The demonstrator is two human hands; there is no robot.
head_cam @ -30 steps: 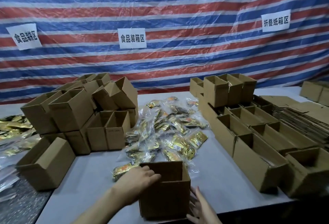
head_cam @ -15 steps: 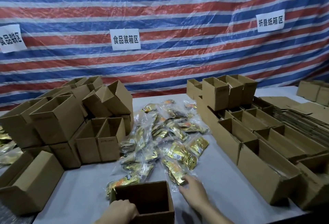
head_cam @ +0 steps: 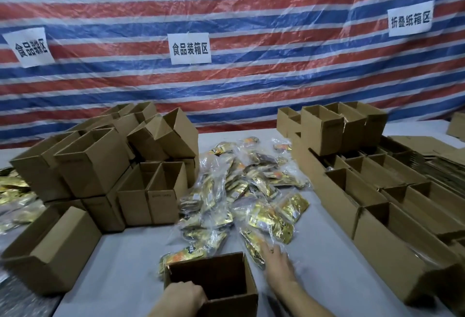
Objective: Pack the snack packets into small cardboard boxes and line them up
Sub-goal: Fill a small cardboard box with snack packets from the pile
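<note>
Everything here sits around one small open box at the near edge of the white table. The left hand is hooked over the box's near rim, fingers curled down inside, so it's got a solid grip on the cardboard. The right hand is just to the right of the box, fingers stretched out fairly flat on top of a gold packet. It's blurry, but it looks like touching rather than pinching.

That packet lies at the near end of the big heap of snack packets, which spreads out right behind the box, all shiny gold in clear wrap. Behind the box to the left there's a messy stack of cardboard boxes, some tipped at angles. Off to the right of the box, rows of empty boxes sit lined up side by side, open tops up. Way behind it all hangs a red, white and blue striped tarp with paper signs on it.
</note>
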